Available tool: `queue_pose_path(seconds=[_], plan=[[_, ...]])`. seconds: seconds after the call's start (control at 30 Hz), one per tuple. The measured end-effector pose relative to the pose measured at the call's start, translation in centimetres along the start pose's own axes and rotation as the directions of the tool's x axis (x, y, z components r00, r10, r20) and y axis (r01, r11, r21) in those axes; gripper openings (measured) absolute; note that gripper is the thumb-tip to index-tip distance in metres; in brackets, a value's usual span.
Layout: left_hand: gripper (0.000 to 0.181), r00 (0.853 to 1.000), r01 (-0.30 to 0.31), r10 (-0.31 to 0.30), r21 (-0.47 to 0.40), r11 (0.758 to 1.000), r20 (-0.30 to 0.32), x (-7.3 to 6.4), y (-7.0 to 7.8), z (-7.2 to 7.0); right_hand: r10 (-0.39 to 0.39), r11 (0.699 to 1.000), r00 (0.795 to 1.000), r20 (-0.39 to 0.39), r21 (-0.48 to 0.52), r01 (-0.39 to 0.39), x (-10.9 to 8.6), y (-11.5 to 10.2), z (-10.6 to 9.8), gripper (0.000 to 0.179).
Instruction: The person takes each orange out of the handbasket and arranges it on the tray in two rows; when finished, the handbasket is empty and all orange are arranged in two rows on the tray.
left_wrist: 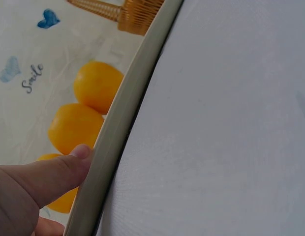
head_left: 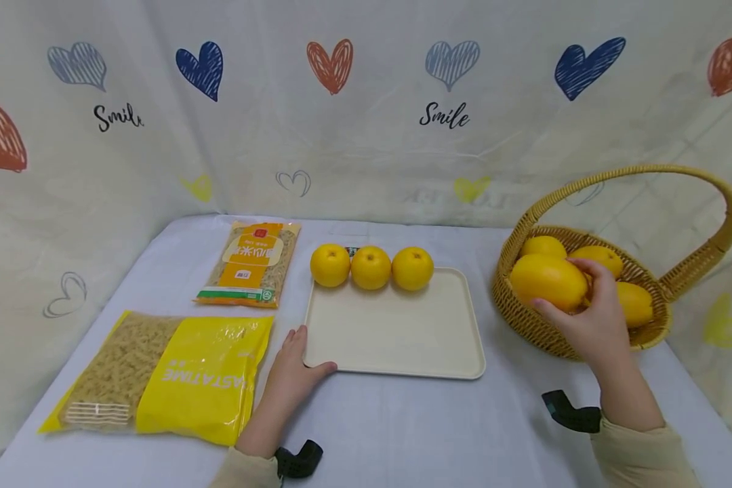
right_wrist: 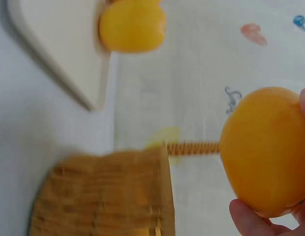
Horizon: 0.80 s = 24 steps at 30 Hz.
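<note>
In the head view, my right hand (head_left: 598,318) holds a large yellow mango (head_left: 547,279) over the near left side of a wicker basket (head_left: 518,332). Thumb and fingers grip its right end; the right wrist view shows the mango (right_wrist: 268,150) above the basket wall. More yellow fruit (head_left: 634,303) lies inside the basket. My left hand (head_left: 295,369) rests at the near left corner of a cream tray (head_left: 396,332), fingers along the left side and a straight thumb (left_wrist: 69,169) against the front rim. Three oranges (head_left: 371,268) stand in a row along the tray's far left edge.
Left of the tray lie a yellow bag of pasta (head_left: 158,376) and, farther back, a smaller orange-labelled packet (head_left: 248,264). The basket's tall handle (head_left: 640,169) arches over its opening. A white cloth (head_left: 402,434) covers the table, and a heart-printed curtain (head_left: 366,135) hangs behind.
</note>
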<state>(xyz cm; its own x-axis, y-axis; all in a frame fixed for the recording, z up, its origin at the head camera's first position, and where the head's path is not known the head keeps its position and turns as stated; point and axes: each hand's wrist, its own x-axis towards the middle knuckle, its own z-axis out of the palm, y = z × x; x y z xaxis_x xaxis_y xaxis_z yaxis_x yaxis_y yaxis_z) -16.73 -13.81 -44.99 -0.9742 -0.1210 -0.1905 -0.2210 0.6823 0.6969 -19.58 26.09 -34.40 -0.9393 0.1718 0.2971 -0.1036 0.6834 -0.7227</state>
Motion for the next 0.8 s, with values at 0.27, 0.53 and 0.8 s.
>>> queue_pose_path(seconds=[0.27, 0.53, 0.8], plan=[[0.094, 1.000, 0.010, -0.010, 0.005, 1.000, 0.007, -0.2, 0.4, -0.2, -0.107, 0.994, 0.989, 0.103, 0.023, 0.105, 0.4, -1.7, 3.2, 0.075], [0.094, 1.000, 0.006, -0.006, 0.005, 1.000, 0.005, -0.2, 0.4, -0.3, -0.042, 0.992, 0.987, 0.156, 0.127, 0.022, 1.0, -2.7, 5.4, 0.086], [0.094, 1.000, 0.005, -0.005, 0.007, 1.000, 0.010, -0.2, 0.4, -0.2, -0.038, 0.985, 0.977, 0.209, 0.175, 0.001, 2.3, -2.9, 6.6, 0.083]])
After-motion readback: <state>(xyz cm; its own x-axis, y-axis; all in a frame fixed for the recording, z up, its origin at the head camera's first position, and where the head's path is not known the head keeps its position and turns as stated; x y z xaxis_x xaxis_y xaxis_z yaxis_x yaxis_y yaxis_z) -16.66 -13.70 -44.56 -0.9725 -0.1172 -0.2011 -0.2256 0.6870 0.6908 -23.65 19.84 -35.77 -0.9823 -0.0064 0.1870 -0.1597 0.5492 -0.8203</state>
